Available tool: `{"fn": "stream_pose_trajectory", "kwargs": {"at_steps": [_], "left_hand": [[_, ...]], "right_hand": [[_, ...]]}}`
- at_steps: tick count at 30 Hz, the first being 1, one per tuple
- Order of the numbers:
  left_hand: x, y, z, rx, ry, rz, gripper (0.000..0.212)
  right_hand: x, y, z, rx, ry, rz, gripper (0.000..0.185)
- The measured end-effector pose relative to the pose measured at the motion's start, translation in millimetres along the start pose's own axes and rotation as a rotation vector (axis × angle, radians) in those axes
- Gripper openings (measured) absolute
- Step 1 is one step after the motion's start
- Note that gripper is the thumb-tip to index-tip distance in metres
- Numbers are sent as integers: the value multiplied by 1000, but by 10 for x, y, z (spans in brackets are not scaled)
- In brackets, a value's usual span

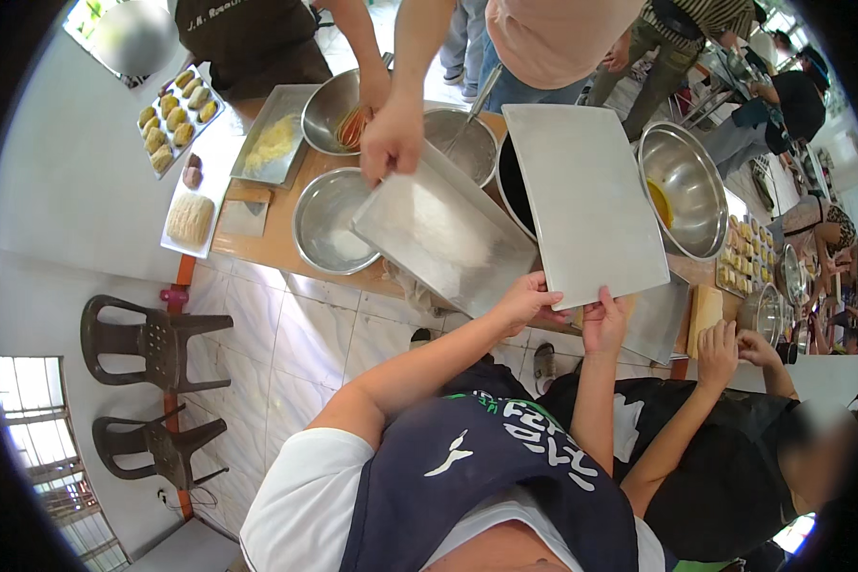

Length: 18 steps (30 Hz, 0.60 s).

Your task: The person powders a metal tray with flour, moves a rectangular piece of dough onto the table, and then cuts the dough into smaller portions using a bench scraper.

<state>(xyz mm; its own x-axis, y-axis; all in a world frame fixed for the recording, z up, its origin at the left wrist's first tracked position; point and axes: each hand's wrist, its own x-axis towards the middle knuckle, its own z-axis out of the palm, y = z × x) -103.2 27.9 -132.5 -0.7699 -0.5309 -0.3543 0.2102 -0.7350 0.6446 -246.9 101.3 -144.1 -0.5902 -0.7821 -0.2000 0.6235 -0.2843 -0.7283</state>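
Observation:
Both of my hands grip the near edge of a flat metal baking sheet [586, 207], which is tilted up over the table. My left hand [526, 307] is at its near left corner, and my right hand [605, 320] pinches the same edge a little further right. Just left of the sheet, a shallow metal tray [500, 268] dusted with white flour [436, 222] is held at its far side by a co-worker's hand [395, 136]. The sheet partly covers a dark round pan [516, 189].
Around the trays stand a steel bowl with white powder [336, 214], bowls with whisks [465, 139], a large steel bowl with yellow liquid [686, 189] and a tray of yellow crumbs [275, 139]. A co-worker in black [729, 457] is close at my right. Plastic chairs [157, 343] stand left.

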Motion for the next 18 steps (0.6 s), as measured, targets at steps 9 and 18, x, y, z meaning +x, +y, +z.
{"fn": "stream_pose_trajectory", "kwargs": {"at_steps": [9, 18], "left_hand": [[-170, -92, 34, 60, 73, -13, 32], [-175, 55, -199, 47, 93, 65, 31]], "right_hand": [[-21, 161, 73, 37, 37, -17, 35], [-84, 143, 132, -228, 17, 152, 27]]}}
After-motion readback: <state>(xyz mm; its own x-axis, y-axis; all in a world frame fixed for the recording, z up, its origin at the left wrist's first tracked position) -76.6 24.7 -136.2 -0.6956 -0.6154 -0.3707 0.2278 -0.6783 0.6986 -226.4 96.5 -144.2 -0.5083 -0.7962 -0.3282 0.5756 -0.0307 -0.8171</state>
